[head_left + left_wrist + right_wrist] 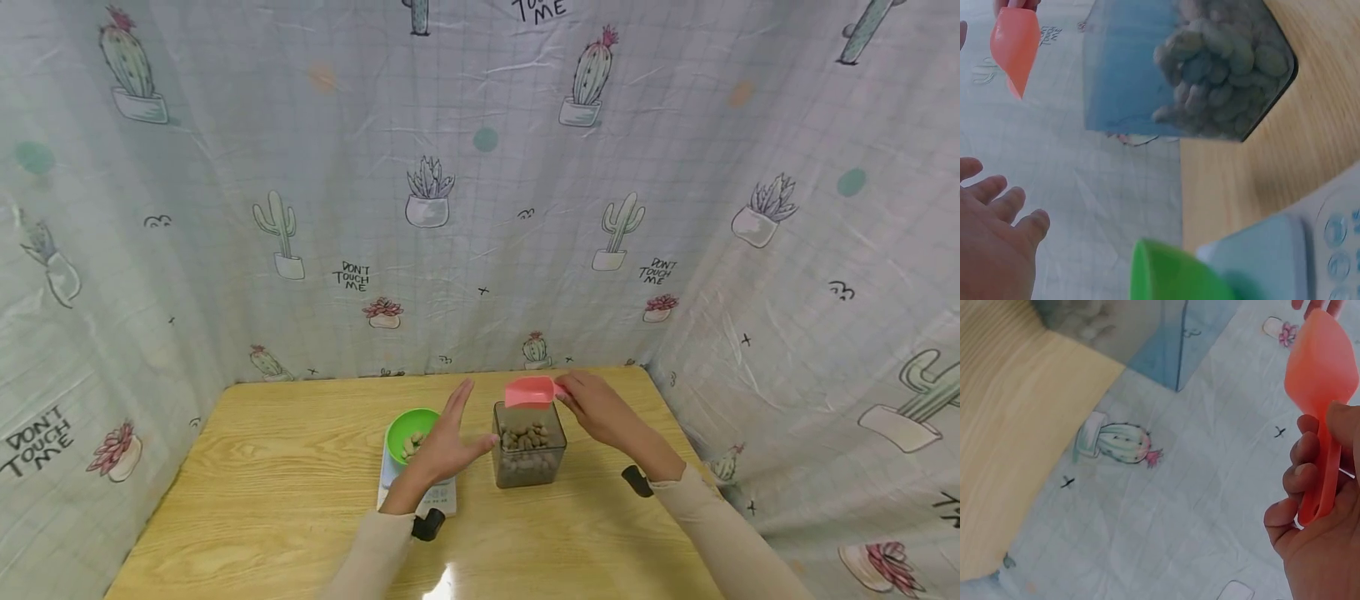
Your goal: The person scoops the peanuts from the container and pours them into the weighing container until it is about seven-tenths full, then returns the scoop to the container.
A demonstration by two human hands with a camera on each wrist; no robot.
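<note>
My right hand (600, 408) grips a pink scoop (530, 392) by its handle, fingers curled round it in the right wrist view. The scoop is over the back of a clear grey square container (525, 475), which holds many unshelled peanuts (525, 437). My left hand (447, 450) is raised between the container and the scale, holding nothing, with its fingers extended and thumb spread toward the container. Partly behind the left hand, a green bowl (397, 429) with several peanuts (412, 444) sits on a white kitchen scale (442, 497).
Everything stands on a wooden table (285, 467). A curtain (480, 250) printed with cacti hangs behind the table and along its sides. Dark bands (429, 525) are worn on both wrists.
</note>
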